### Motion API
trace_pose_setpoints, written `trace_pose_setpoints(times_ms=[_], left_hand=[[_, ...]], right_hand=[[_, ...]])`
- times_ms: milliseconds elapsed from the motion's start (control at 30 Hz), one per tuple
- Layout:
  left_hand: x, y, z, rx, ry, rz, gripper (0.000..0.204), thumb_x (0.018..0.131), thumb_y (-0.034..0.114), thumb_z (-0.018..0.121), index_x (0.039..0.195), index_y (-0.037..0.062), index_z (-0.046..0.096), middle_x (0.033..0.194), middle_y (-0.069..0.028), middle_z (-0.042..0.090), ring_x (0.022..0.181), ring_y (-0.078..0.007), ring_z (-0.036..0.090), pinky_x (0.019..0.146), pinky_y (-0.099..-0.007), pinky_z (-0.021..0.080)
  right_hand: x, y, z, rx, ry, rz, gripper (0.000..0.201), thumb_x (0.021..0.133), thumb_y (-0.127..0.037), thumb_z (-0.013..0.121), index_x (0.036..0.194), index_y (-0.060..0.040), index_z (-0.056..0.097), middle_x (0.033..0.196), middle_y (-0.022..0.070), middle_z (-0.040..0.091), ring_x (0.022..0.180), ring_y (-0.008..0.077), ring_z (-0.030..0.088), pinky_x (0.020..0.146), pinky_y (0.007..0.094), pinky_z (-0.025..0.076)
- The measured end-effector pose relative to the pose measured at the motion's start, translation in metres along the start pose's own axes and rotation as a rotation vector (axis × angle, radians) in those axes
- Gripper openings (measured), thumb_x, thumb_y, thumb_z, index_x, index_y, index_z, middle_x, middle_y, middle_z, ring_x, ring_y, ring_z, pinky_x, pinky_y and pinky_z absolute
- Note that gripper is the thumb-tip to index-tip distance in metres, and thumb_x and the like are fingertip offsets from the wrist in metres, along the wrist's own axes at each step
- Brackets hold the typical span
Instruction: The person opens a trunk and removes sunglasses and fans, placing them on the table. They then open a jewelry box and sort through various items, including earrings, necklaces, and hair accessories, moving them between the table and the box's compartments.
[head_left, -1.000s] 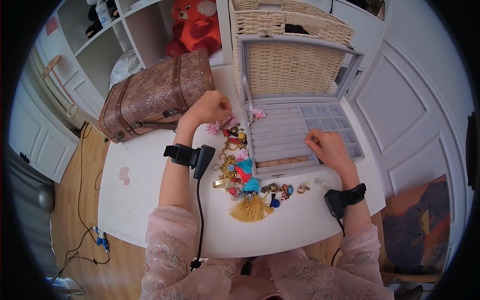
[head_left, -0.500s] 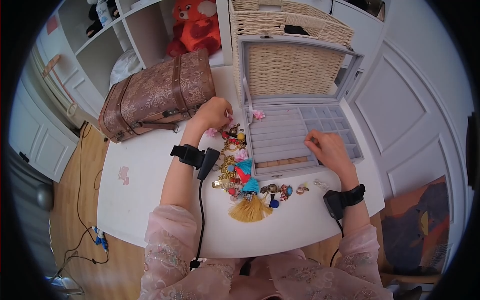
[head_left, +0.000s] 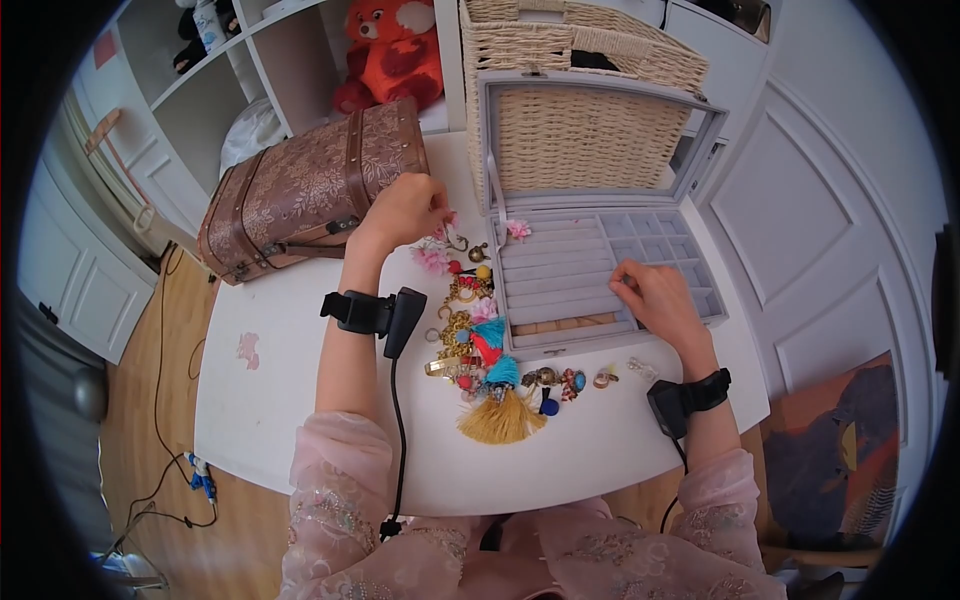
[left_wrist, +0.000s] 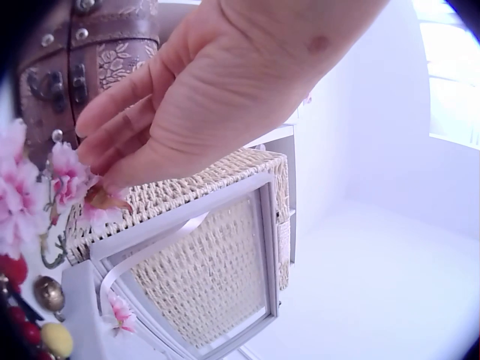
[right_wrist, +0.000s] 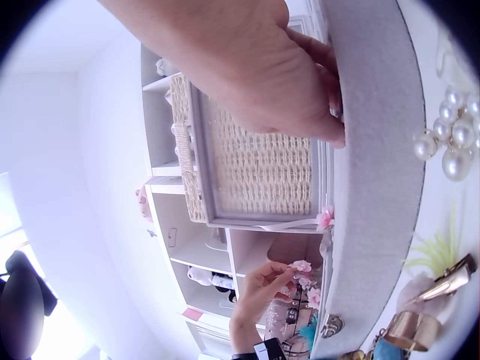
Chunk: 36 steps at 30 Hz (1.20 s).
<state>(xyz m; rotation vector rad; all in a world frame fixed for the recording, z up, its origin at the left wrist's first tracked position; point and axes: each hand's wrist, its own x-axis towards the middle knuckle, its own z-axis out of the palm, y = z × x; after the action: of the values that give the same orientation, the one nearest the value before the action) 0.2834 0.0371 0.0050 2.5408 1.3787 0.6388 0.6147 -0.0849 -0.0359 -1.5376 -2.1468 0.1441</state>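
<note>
My left hand (head_left: 405, 208) is over the back end of the jewellery pile, beside the brown case. Its thumb and fingers pinch a pink flower ornament (left_wrist: 69, 174) with a curled metal piece hanging near it. My right hand (head_left: 660, 300) rests at the front right of the open grey jewellery box (head_left: 555, 252), fingers bent toward the compartments. The box edge hides its fingertips in the right wrist view, so I cannot tell whether they hold anything. Another pink flower (head_left: 517, 229) lies at the box's back left corner. Tassels (head_left: 503, 415), chains and rings lie along the box's left and front sides.
A brown patterned case (head_left: 310, 190) stands at the left back of the white table (head_left: 290, 400). Behind the raised box lid is a woven basket (head_left: 580, 130). Pearl beads (right_wrist: 456, 131) lie by the box's front right. A cable (head_left: 398, 440) hangs from the left wrist camera.
My left hand dipped toward the pink flowers, then rose and moved slightly left and back, with a pink flower ornament at its fingertips. My right hand has stayed in place.
</note>
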Motion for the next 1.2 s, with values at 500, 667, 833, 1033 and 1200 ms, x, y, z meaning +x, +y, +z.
trace_pose_setpoints(times_ms=[500, 667, 833, 1033, 1200], left_hand=[[-0.005, 0.059, -0.018, -0.458, -0.033, 0.070, 0.013, 0.086, 0.008, 0.059, 0.086, -0.0048, 0.060, 0.074, -0.0085, 0.065, 0.065, -0.0139, 0.066, 0.050, -0.0249, 0.052], [-0.002, 0.064, -0.008, -0.690, -0.050, 0.071, 0.014, 0.087, 0.009, 0.059, 0.086, -0.0053, 0.059, 0.078, -0.0066, 0.064, 0.067, -0.0128, 0.065, 0.052, -0.0245, 0.054], [0.001, 0.068, 0.003, -0.642, -0.161, 0.129, 0.017, 0.090, 0.013, 0.059, 0.089, -0.0041, 0.057, 0.084, -0.0056, 0.062, 0.072, -0.0113, 0.065, 0.055, -0.0249, 0.056], [-0.001, 0.081, 0.007, -0.642, -0.220, 0.127, 0.014, 0.089, 0.012, 0.061, 0.088, -0.0022, 0.059, 0.081, -0.0045, 0.064, 0.070, -0.0092, 0.064, 0.051, -0.0215, 0.051], [-0.002, 0.088, 0.011, -0.712, -0.253, 0.123, 0.014, 0.087, 0.012, 0.062, 0.087, -0.0025, 0.060, 0.080, -0.0060, 0.065, 0.067, -0.0104, 0.065, 0.050, -0.0216, 0.051]], right_hand=[[-0.001, -0.001, -0.002, -0.020, -0.004, -0.006, 0.011, 0.083, -0.016, 0.062, 0.082, -0.0058, 0.059, 0.059, 0.0112, 0.059, 0.058, 0.0289, 0.058, 0.055, 0.0381, 0.043], [-0.001, 0.000, -0.001, -0.024, -0.008, 0.001, 0.011, 0.083, -0.016, 0.062, 0.082, -0.0059, 0.059, 0.060, 0.0111, 0.059, 0.059, 0.0291, 0.058, 0.055, 0.0385, 0.043], [-0.001, 0.000, -0.001, -0.020, -0.006, -0.004, 0.011, 0.083, -0.016, 0.062, 0.081, -0.0059, 0.059, 0.061, 0.0115, 0.060, 0.059, 0.0291, 0.059, 0.056, 0.0391, 0.044], [0.002, -0.001, 0.001, 0.110, 0.159, 0.026, 0.009, 0.081, -0.013, 0.065, 0.084, -0.0043, 0.063, 0.057, 0.0103, 0.058, 0.052, 0.0204, 0.056, 0.050, 0.0309, 0.042], [0.003, -0.022, -0.009, 0.242, 0.198, -0.018, 0.019, 0.076, -0.009, 0.070, 0.094, -0.0066, 0.065, 0.072, 0.0086, 0.064, 0.057, 0.0163, 0.058, 0.051, 0.0269, 0.045]])
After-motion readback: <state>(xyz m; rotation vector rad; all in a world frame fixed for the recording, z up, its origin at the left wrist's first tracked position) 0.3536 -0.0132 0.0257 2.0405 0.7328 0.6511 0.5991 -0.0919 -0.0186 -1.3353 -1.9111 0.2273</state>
